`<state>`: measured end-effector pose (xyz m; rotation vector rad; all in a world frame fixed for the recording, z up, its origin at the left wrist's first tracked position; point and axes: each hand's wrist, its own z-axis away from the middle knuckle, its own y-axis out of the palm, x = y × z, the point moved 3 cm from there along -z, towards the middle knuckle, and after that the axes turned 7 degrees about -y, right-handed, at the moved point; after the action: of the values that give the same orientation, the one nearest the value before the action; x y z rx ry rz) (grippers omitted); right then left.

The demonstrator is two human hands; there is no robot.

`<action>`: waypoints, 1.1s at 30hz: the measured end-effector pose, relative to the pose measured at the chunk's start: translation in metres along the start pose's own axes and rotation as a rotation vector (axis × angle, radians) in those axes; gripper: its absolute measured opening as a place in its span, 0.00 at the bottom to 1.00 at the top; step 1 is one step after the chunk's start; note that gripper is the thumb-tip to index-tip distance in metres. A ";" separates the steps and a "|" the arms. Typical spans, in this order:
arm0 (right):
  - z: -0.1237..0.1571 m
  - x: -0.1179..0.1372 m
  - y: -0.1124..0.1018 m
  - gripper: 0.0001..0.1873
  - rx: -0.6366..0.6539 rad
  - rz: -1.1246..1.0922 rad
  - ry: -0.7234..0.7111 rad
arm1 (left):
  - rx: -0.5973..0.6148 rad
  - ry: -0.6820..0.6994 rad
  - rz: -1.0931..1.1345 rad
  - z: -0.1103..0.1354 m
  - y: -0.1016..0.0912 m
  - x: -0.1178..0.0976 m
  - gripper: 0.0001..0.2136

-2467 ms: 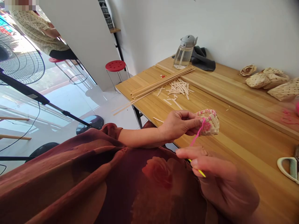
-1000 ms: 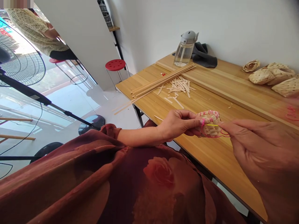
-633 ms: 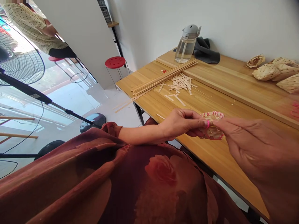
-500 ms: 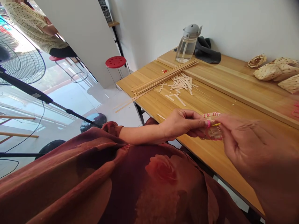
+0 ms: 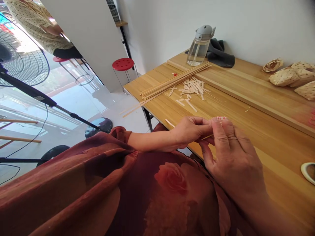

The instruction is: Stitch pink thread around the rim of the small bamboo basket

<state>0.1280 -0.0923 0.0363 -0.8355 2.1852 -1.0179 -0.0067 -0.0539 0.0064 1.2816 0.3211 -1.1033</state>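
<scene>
My left hand [image 5: 190, 131] pinches a small woven straw basket [image 5: 221, 118] with pink thread on its rim, above the near edge of the wooden table [image 5: 246, 131]. Only a sliver of the basket's rim shows. My right hand [image 5: 232, 157] lies over the basket and covers most of it, fingers bent against it. A thin yellowish needle or strip [image 5: 207, 136] pokes out between the two hands. What my right fingers grip is hidden.
Long bamboo strips [image 5: 172, 83] and short offcuts [image 5: 193, 88] lie on the table's far left. A water bottle [image 5: 199, 46] and dark cloth [image 5: 219, 55] stand by the wall. Woven pieces [image 5: 290, 77] sit far right. A red stool [image 5: 122, 64], a fan and another person are at left.
My right hand came from pulling pink thread low down, rose to the basket with the yellow needle, and now covers the basket. The left hand stayed in place.
</scene>
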 end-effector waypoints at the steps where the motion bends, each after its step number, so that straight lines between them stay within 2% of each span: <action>1: 0.000 0.001 0.000 0.39 -0.018 0.010 0.009 | -0.002 0.007 0.007 -0.001 0.000 0.001 0.19; 7: 0.000 -0.001 0.002 0.33 -0.122 0.065 -0.017 | -0.058 -0.048 -0.013 0.000 -0.001 0.003 0.18; 13: -0.001 -0.006 0.003 0.28 -0.126 0.089 -0.056 | -0.098 -0.071 -0.008 0.002 -0.002 0.006 0.20; 18: 0.003 -0.008 0.005 0.34 -0.096 -0.011 -0.046 | -0.114 -0.084 -0.047 0.001 -0.004 0.004 0.18; 21: 0.005 -0.006 0.009 0.40 -0.079 -0.075 -0.035 | -0.082 -0.069 -0.041 -0.001 -0.004 0.003 0.18; 24: 0.006 -0.003 0.012 0.41 -0.103 -0.107 -0.040 | -0.068 -0.056 -0.021 -0.003 -0.003 0.002 0.15; 29: 0.013 -0.008 0.015 0.32 -0.108 -0.062 -0.092 | -0.138 -0.089 -0.038 -0.002 -0.004 -0.002 0.11; 33: 0.016 -0.013 0.016 0.28 -0.084 -0.030 -0.135 | -0.081 -0.107 -0.065 -0.001 -0.003 -0.003 0.12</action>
<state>0.1429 -0.0815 0.0184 -0.9503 2.1183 -0.8628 -0.0105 -0.0511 0.0067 1.1434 0.3259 -1.1982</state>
